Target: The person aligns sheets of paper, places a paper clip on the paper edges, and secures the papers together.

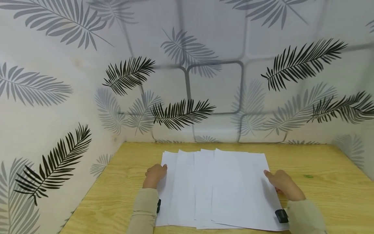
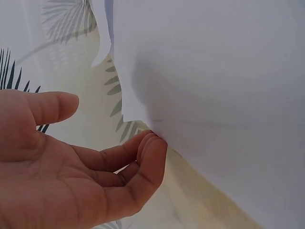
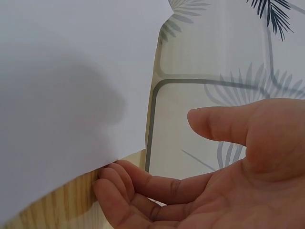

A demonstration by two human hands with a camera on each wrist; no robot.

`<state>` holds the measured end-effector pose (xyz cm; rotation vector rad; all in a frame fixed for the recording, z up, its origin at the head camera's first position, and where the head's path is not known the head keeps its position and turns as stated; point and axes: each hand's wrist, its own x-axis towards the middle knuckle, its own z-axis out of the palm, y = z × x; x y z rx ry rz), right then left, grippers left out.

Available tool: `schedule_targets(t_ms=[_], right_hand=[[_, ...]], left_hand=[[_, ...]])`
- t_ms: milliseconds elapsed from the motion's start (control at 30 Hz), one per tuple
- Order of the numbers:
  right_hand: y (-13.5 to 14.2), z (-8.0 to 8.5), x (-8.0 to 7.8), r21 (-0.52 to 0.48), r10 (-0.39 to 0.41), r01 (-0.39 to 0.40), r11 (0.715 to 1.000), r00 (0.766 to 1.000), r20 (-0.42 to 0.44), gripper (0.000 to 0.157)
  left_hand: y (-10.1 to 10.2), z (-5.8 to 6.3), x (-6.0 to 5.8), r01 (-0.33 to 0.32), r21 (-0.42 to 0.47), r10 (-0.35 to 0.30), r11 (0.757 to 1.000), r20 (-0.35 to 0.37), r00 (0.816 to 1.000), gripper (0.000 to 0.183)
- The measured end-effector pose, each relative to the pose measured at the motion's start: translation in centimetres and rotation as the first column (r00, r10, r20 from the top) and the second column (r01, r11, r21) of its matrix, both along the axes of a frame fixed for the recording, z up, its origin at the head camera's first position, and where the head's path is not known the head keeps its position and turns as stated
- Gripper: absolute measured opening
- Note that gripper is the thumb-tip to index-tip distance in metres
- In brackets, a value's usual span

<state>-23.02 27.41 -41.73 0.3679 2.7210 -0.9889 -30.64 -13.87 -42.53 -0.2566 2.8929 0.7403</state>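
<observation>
Several white sheets of paper (image 1: 233, 188) lie on the wooden table in an overlapping, fanned row. At the left edge of the row is my left hand (image 1: 155, 174). Its bent fingertips touch the side of the paper (image 2: 228, 71) in the left wrist view, with the thumb raised well apart. My right hand (image 1: 284, 183) is at the right edge of the rightmost sheet. In the right wrist view its loosely bent fingers meet the sheet's edge (image 3: 71, 95), and the thumb stands away from the paper. Neither hand pinches a sheet.
A small green paper clip (image 1: 308, 176) lies on the table (image 1: 327, 162) to the right of the right hand. Walls with a leaf pattern (image 1: 216, 91) stand behind the table and to its left. A black strap piece (image 1: 281, 215) shows at the right cuff.
</observation>
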Motion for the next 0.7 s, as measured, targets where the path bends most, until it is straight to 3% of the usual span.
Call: schedule_targets(t_ms=[333,700], right_hand=[[-0.2,-0.2,0.1,-0.023,0.019,-0.020,1.000,0.999,-0.030,0.047],[-0.6,0.0,-0.1,-0.010,0.036,-0.036,0.999,0.999,-0.039,0.048]], left_hand=[[0.7,-0.4,-0.2,0.008,0.002,-0.008,1.000,-0.015,1.000,0.052],[1.5,0.4,0.2,0.044,0.022,-0.044,0.999,-0.008,0.999,0.052]])
